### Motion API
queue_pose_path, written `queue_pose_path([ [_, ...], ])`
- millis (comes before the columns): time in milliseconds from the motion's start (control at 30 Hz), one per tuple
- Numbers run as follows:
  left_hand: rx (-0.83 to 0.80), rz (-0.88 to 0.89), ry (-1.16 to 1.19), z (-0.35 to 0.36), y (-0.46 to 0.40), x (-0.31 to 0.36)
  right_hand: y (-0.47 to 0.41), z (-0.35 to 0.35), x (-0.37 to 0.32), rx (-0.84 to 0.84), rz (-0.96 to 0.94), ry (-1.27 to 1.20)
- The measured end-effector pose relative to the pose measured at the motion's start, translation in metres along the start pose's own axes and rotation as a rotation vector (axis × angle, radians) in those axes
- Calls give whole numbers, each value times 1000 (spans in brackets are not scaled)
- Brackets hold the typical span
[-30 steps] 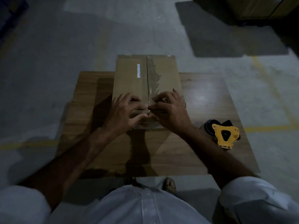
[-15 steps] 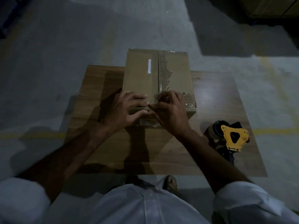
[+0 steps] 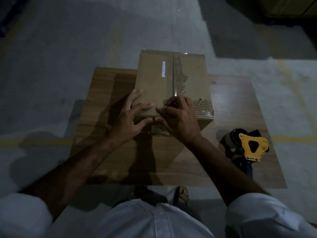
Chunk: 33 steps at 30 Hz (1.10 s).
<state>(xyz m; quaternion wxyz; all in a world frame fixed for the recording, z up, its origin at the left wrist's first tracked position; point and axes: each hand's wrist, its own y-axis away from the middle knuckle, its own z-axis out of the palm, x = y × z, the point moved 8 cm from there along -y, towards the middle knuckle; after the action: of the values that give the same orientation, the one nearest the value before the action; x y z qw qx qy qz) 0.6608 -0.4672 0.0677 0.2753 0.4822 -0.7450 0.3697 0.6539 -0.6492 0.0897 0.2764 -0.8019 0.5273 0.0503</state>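
Matt cardboard box [image 3: 154, 86], glossy tape [image 3: 175, 93]

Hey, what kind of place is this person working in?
Probably a warehouse or packing area: a taped brown cardboard box on a low wooden board, a yellow tape dispenser, and a grey concrete floor with yellow painted lines.

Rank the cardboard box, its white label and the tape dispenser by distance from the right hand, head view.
1. cardboard box: touched by the right hand.
2. white label: on the box's left flap.
3. tape dispenser: on the table, right.
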Motion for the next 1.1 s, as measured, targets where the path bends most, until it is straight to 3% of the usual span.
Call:
queue_pose_path([
  [100, 13, 8, 4, 6, 4, -2, 7, 1, -2, 52, -8, 7],
  [300, -226, 18, 8, -6, 2, -17, 3, 8, -12, -11, 27, 0],
  [500, -146, -23, 110, -4, 7, -21, -9, 19, -40, 50, -53, -12],
  [633, -273, -86, 275, -11, 10, -31, 1, 19, -42, 13, -55, -29],
  [800, -537, -53, 185, -30, -8, -35, -22, 17, -50, 13, -15, -59],
  [867, -596, 37, 91, -38, -15, -29, -25, 20, -53, 31, -13, -65],
  [1100, -532, 227, -91, -45, -23, -16, -16, 25, -50, 118, 40, 21],
])
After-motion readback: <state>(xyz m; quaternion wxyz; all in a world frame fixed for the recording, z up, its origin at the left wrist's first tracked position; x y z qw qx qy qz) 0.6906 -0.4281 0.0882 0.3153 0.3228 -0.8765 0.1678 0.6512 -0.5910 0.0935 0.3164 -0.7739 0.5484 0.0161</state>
